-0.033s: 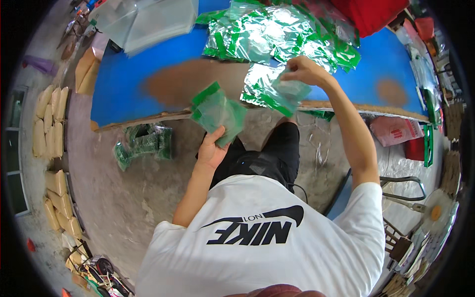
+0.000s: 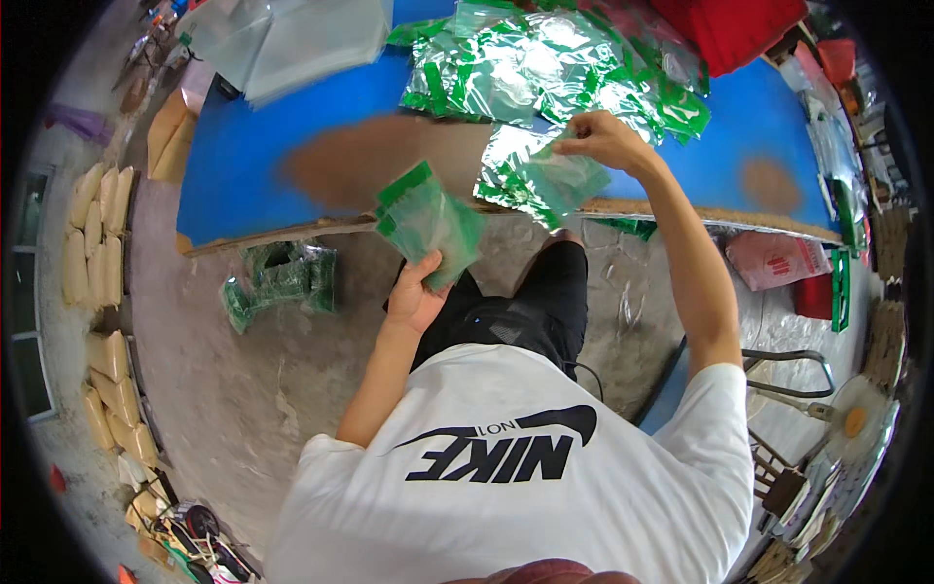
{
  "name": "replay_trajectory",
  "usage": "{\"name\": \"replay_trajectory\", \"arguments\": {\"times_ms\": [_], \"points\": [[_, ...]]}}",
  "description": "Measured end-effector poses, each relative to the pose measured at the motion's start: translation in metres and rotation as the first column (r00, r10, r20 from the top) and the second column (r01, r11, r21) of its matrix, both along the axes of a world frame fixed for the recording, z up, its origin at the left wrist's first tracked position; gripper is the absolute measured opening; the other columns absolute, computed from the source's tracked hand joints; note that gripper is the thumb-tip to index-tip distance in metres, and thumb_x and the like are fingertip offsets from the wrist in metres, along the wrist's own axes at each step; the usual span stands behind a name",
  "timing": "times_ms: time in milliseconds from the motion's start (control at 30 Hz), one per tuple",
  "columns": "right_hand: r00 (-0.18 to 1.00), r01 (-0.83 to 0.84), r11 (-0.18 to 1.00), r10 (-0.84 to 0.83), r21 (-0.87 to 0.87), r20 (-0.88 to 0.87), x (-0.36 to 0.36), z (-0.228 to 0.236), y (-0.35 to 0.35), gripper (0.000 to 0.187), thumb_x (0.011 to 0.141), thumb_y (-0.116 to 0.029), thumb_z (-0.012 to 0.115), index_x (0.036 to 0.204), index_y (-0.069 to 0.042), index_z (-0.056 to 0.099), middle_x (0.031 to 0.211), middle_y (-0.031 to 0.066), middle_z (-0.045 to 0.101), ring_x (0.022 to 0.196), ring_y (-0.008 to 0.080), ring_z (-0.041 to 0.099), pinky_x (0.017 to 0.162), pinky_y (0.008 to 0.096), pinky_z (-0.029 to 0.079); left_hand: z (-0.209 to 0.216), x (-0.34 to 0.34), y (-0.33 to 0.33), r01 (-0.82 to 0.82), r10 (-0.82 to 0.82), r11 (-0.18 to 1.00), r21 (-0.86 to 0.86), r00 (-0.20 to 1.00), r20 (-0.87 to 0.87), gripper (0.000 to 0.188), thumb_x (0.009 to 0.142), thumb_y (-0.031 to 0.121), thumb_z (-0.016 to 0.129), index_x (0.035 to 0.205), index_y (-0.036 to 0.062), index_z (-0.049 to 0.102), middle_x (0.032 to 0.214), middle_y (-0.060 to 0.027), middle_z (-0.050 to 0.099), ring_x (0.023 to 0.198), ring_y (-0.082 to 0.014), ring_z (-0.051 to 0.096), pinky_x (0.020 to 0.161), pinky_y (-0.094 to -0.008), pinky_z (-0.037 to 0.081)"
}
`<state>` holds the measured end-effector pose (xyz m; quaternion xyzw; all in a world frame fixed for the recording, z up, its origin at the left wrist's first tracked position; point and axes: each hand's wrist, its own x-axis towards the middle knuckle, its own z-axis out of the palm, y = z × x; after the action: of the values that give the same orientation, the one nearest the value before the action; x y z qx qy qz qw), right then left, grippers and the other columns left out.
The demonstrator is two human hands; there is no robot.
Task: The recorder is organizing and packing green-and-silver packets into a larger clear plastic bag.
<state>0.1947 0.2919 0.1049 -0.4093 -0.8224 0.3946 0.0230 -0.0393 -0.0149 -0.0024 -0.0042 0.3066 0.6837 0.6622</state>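
My left hand (image 2: 420,293) is closed on a small stack of clear plastic bags (image 2: 426,219) with green bands, held in front of the table's near edge. Over that edge, the fingertips of my right hand (image 2: 605,142) pinch one clear bag with green trim (image 2: 567,183), which hangs down from them. Beneath and beside it lies a shiny silver-looking bag (image 2: 501,165) at the table's front. Farther back spreads a pile of glossy clear bags with green borders (image 2: 530,68), glinting strongly in the light.
The blue table (image 2: 238,185) has worn brown patches. Clear plastic sheets (image 2: 316,49) lie at its back left, red material (image 2: 730,29) at its back right. Green-edged packs (image 2: 287,277) sit on the floor below. A metal-framed chair (image 2: 798,370) and a fan (image 2: 856,420) stand at right.
The bag hanging from my right hand has swung slightly, and its green lower band has moved. My left hand with its stack stays almost where it was.
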Motion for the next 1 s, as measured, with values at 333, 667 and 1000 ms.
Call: {"name": "replay_trajectory", "arguments": {"times_ms": [333, 667, 1000], "points": [[0.922, 0.372, 0.923, -0.355, 0.102, -0.153, -0.004, -0.017, -0.048, 0.063, 0.072, -0.041, 0.084, 0.109, 0.006, 0.066, 0.109, 0.0248, 0.067, 0.093, 0.0297, 0.067, 0.078, 0.0404, 0.053, 0.011, 0.023, -0.020, 0.225, -0.229, 0.968, 0.107, 0.973, 0.028, 0.052, 0.084, 0.005, 0.072, 0.133, 0.0101, 0.053, 0.124, -0.0032, 0.063, 0.117, -0.0205, 0.060, 0.103, -0.0386, 0.048], [0.970, 0.236, 0.939, -0.213, 0.251, -0.112, -0.063, -0.037, -0.060, 0.080, 0.064, -0.043, 0.089, 0.120, 0.006, 0.058, 0.112, 0.0262, 0.066, 0.104, 0.0373, 0.065, 0.090, 0.0434, 0.051, 0.010, 0.024, -0.024, 0.194, -0.197, 0.978, 0.072, 0.979, 0.041, 0.053, 0.082, 0.005, 0.073, 0.132, 0.0079, 0.054, 0.127, -0.0056, 0.063, 0.122, -0.0232, 0.058, 0.110, -0.0419, 0.043], [0.786, 0.231, 0.937, -0.339, -0.263, -0.517, -0.089, -0.025, -0.180, 0.043, 0.102, -0.036, 0.053, 0.111, 0.005, 0.063, 0.097, 0.0218, 0.068, 0.093, 0.0216, 0.062, 0.085, 0.0373, 0.049, 0.029, 0.011, 0.009, 0.080, -0.089, 0.984, 0.158, 0.995, 0.049, 0.058, 0.090, 0.019, 0.070, 0.140, 0.0025, 0.045, 0.135, -0.0119, 0.058, 0.128, -0.0308, 0.053, 0.114, -0.0463, 0.040]]}}
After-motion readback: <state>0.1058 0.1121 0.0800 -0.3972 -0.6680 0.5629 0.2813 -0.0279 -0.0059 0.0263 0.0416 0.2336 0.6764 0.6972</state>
